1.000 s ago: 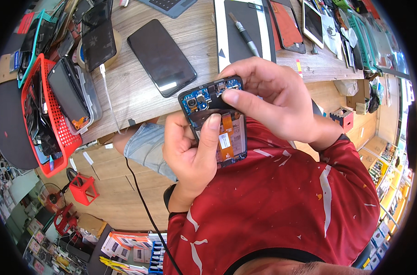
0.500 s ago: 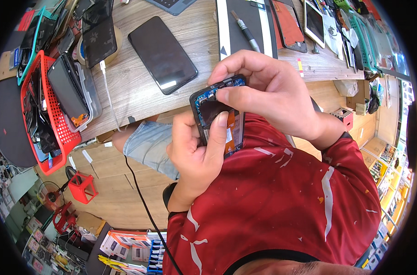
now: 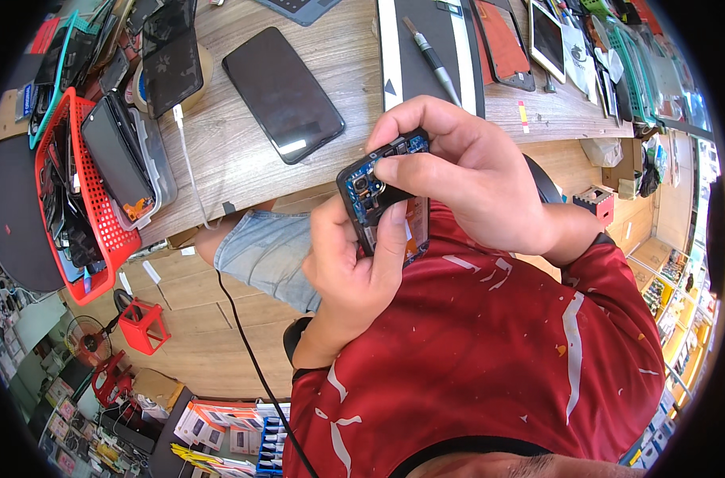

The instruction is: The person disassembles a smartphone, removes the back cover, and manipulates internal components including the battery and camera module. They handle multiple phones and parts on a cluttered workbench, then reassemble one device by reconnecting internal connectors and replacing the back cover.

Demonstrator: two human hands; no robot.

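An opened smartphone [image 3: 364, 185] is held up in front of my red shirt, just off the table's near edge. Its blue circuit board and a round camera module show at the upper end, with a battery lower down. My left hand [image 3: 350, 259] is closed around the phone's left side, its thumb over the inside. From the right, my right hand [image 3: 478, 171] pinches the upper edge, index finger along the rim and thumb on the inside. A dark cover piece [image 3: 394, 193] shows between the two thumbs; part of it is hidden.
On the wooden table [image 3: 211, 143] lies a dark phone [image 3: 283, 95], screen up. A pen-like tool [image 3: 433, 60] rests on a black-and-white mat. A red basket [image 3: 99, 231] of phone parts stands left, beside a white cable [image 3: 189, 155]. More phones lie at the back right.
The dark cover piece has shifted right, baring the camera module and more of the blue board. My left hand and the phone have moved slightly right.
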